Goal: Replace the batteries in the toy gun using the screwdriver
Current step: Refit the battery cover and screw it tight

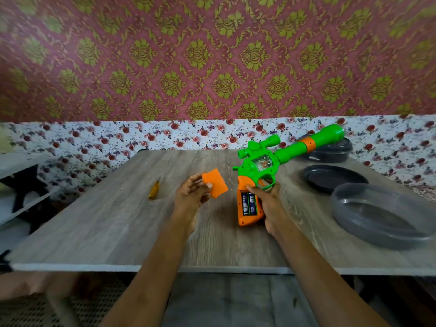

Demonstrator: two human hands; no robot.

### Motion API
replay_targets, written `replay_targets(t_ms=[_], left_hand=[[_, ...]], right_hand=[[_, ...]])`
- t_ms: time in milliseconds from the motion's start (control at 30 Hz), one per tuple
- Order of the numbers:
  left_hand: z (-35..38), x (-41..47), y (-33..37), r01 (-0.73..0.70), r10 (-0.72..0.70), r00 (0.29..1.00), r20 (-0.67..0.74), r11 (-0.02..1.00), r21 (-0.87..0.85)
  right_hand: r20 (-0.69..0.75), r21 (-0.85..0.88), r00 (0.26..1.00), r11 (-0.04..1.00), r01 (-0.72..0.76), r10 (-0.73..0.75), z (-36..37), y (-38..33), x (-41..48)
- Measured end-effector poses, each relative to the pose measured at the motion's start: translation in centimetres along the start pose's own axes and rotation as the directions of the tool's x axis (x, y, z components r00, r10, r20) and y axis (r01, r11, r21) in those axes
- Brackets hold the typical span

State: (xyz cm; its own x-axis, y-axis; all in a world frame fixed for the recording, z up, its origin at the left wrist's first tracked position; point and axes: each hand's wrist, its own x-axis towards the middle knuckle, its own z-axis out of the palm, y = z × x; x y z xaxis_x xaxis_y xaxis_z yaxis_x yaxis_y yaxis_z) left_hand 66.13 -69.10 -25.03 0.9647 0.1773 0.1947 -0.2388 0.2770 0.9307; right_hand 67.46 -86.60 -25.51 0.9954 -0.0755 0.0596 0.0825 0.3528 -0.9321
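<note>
A green toy gun (292, 149) with an orange grip is held above the wooden table (118, 220), its barrel pointing up and to the right. My right hand (269, 201) grips the orange handle. The battery compartment is open, and two dark batteries (249, 204) sit inside it. My left hand (192, 197) pinches the orange battery cover (215, 182) just left of the gun. A yellow-handled screwdriver (153, 191) lies on the table further left, apart from both hands.
A grey round container (382, 215) stands at the right edge of the table. A black lid (335, 178) and a black bowl (330, 152) lie behind it. A floral wall runs close behind the table. White shelving (21, 185) stands at the left.
</note>
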Motion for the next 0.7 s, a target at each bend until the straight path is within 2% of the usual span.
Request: replay_targets(t_ms=[233,367,700], left_hand=[[1.0,-0.9,0.0,0.027,-0.038,0.980,0.193,0.998,0.059],[1.1,-0.6,-0.5,0.007,-0.044,0.970,0.239,0.988,0.152],[1.0,0.2,-1.0,-0.025,-0.021,0.981,0.195,0.972,0.234]], right_hand=[[0.007,0.151,1.000,0.988,-0.022,0.022,-0.6,0.7,1.0],[0.011,0.216,0.999,0.976,-0.040,0.038,-0.4,1.0,2.1],[0.093,0.072,0.995,0.997,0.013,-0.020,-0.2,1.1,2.2]])
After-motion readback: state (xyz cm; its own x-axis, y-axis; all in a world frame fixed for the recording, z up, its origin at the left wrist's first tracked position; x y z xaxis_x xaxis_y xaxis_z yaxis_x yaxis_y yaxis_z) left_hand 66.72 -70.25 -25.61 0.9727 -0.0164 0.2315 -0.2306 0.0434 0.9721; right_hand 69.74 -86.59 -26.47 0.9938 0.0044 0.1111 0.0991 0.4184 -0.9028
